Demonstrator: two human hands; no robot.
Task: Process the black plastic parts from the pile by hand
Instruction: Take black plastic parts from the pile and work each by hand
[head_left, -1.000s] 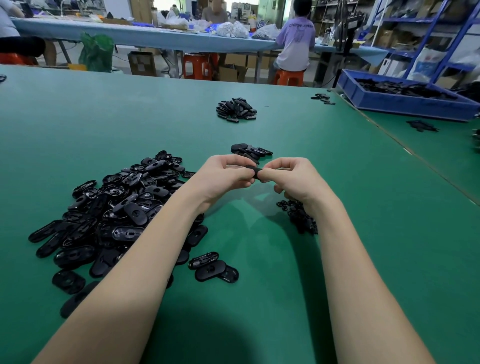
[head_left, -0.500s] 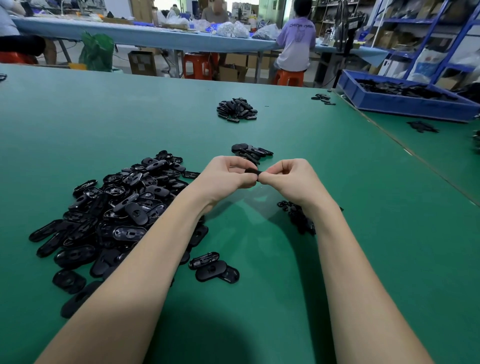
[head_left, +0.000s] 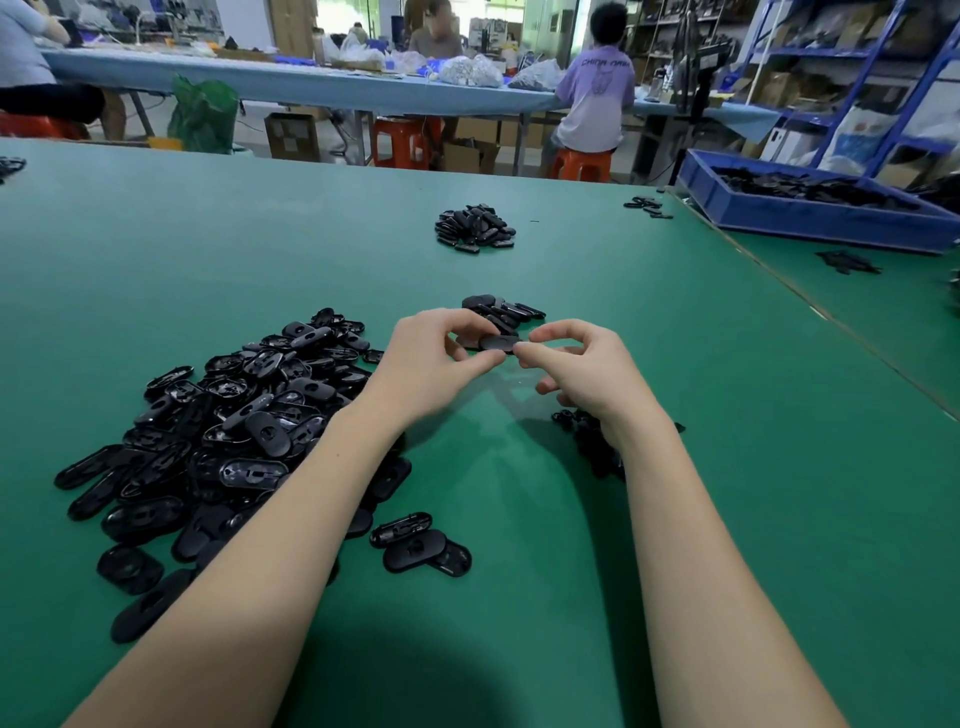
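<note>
A big pile of black oval plastic parts lies on the green table at the left. My left hand and my right hand meet above the table's middle. Both pinch one flat black oval part between thumb and fingers, the left at its left end, the right at its right end. Just behind the hands lies a small stack of the same parts. A heap of small black scraps sits under my right wrist, partly hidden by it.
Another small heap of parts lies farther back. Three loose parts lie near my left forearm. A blue bin of black parts stands at the back right. People sit at a long table behind.
My hands have spread slightly and their fingers have uncurled, so the black part between them now shows flat. The piles have not moved.
</note>
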